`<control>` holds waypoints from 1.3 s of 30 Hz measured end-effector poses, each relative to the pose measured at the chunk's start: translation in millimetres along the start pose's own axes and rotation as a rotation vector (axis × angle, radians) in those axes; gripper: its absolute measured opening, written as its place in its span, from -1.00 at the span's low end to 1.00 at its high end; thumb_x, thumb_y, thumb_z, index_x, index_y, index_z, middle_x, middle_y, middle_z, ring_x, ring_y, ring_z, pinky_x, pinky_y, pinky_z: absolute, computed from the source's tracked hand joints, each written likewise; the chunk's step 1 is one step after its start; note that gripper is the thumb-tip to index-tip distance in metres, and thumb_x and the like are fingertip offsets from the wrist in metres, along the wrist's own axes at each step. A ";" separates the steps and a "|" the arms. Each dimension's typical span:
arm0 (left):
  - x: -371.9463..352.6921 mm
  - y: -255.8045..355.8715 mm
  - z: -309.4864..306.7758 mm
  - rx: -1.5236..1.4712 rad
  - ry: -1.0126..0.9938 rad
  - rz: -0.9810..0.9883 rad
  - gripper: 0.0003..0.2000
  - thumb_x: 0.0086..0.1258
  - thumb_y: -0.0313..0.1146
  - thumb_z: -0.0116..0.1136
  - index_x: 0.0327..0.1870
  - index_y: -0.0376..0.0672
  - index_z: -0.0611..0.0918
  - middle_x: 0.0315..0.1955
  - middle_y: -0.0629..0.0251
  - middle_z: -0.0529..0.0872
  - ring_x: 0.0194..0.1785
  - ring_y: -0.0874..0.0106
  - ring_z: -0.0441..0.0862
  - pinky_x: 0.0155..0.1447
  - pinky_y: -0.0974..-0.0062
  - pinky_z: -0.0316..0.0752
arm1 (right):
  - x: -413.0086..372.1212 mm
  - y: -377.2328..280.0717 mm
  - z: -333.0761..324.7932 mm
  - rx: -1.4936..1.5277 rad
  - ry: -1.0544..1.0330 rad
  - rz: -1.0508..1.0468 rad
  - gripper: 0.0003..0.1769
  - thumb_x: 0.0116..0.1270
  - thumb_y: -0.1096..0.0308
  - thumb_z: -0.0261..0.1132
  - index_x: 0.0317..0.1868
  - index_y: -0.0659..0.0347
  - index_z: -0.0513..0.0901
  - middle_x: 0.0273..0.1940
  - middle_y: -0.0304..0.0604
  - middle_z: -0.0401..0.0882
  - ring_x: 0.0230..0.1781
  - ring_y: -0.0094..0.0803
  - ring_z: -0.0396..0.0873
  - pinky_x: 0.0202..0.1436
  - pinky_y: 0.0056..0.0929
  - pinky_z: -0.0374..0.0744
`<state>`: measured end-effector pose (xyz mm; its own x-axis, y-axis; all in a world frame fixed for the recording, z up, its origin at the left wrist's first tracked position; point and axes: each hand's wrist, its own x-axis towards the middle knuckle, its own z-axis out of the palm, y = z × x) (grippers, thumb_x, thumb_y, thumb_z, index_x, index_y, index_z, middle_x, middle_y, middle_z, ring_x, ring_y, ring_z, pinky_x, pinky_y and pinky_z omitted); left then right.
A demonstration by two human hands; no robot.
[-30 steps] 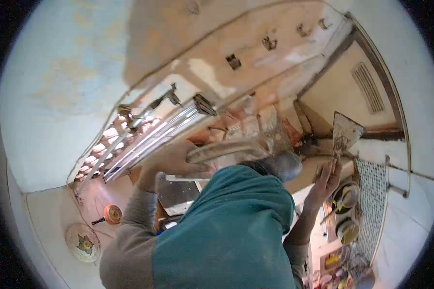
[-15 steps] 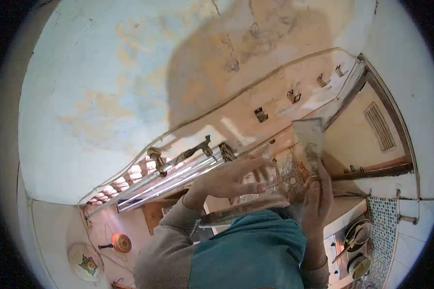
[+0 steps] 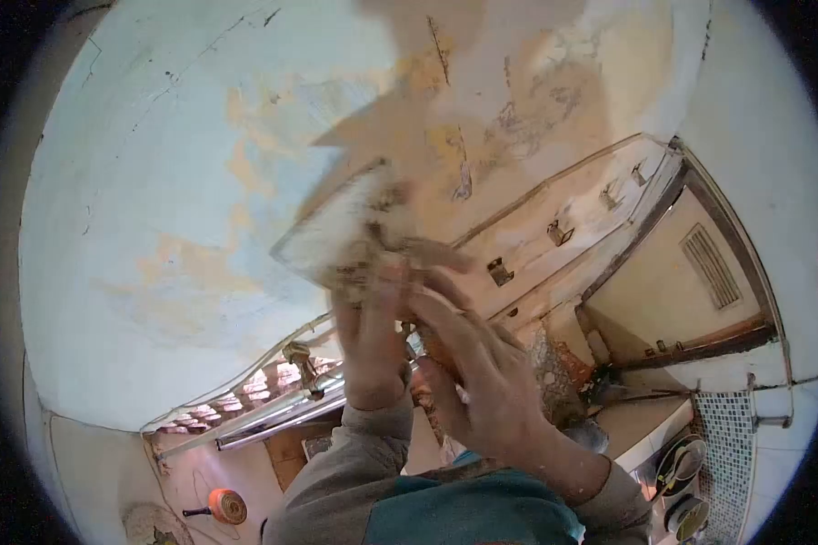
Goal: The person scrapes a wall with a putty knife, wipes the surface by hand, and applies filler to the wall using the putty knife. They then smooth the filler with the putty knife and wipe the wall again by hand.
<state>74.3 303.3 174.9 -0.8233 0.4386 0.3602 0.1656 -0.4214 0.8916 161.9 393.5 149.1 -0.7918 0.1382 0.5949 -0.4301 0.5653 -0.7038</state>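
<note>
My left hand [image 3: 373, 331] is raised in front of the wall and closed around the lower part of a broad flat plate [image 3: 323, 232]. The plate is pale with dark smears, tilted and blurred by motion. My right hand [image 3: 486, 372] crosses close against the left, its fingers curled. Between its thumb and fingers shows a small bit of the scraper [image 3: 415, 345], mostly hidden by both hands. The wall [image 3: 164, 318] beyond has light blue paint with bare orange-beige patches and cracks.
A pipe [image 3: 236, 422] runs below the wall by a slatted opening [image 3: 254, 386]. Metal brackets [image 3: 559, 233] line the ledge. A door [image 3: 691, 263] is at right. Pans [image 3: 682, 463] sit at lower right; an orange pan [image 3: 227, 506] is at lower left.
My left hand has raised the plate from near my chest toward the wall. My right hand has moved left and come against it. The scraper's blade, upright before, is no longer distinct.
</note>
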 end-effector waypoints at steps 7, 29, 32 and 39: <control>49.4 24.7 -20.2 0.235 0.427 0.227 -0.64 0.62 -0.12 -0.09 0.09 -0.28 0.52 -0.53 0.25 0.59 -0.49 0.49 0.50 -0.33 0.53 0.38 | 63.1 -0.2 39.1 -0.066 -0.050 -0.117 -0.42 0.45 0.40 0.19 0.47 0.19 0.36 -0.25 -0.04 0.56 -0.39 -0.13 0.56 -0.28 -0.21 0.57; 89.7 29.0 -29.3 0.023 0.541 0.351 -0.69 0.56 -0.18 0.12 -0.05 -0.31 0.61 -0.56 0.15 0.70 -0.67 0.54 0.53 -0.60 0.59 0.43 | 108.2 6.0 59.1 0.052 0.138 -0.196 -0.45 0.40 0.53 0.22 0.41 0.25 0.45 -0.16 0.18 0.69 -0.38 -0.09 0.69 -0.30 -0.29 0.61; 90.2 33.9 -34.8 -0.084 0.369 0.206 -0.70 0.55 -0.19 0.13 -0.10 -0.31 0.64 -0.54 0.16 0.71 -0.66 0.53 0.54 -0.62 0.60 0.39 | 108.1 5.6 57.8 0.076 0.142 -0.183 -0.44 0.39 0.55 0.22 0.40 0.25 0.46 -0.15 0.18 0.69 -0.37 -0.08 0.69 -0.29 -0.28 0.61; 87.2 1.8 -45.1 -0.062 0.303 0.322 -0.67 0.58 -0.22 0.07 -0.03 -0.38 0.65 -0.63 0.18 0.65 -0.69 0.54 0.50 -0.56 0.57 0.49 | 88.1 17.4 55.5 -0.020 0.097 -0.142 -0.46 0.38 0.57 0.20 0.38 0.26 0.48 -0.14 0.19 0.69 -0.40 -0.08 0.68 -0.29 -0.28 0.61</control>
<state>-21.6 305.0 195.5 -0.8586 0.0282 0.5119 0.4145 -0.5496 0.7254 60.5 370.4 167.7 -0.6780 0.1333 0.7229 -0.5247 0.6009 -0.6029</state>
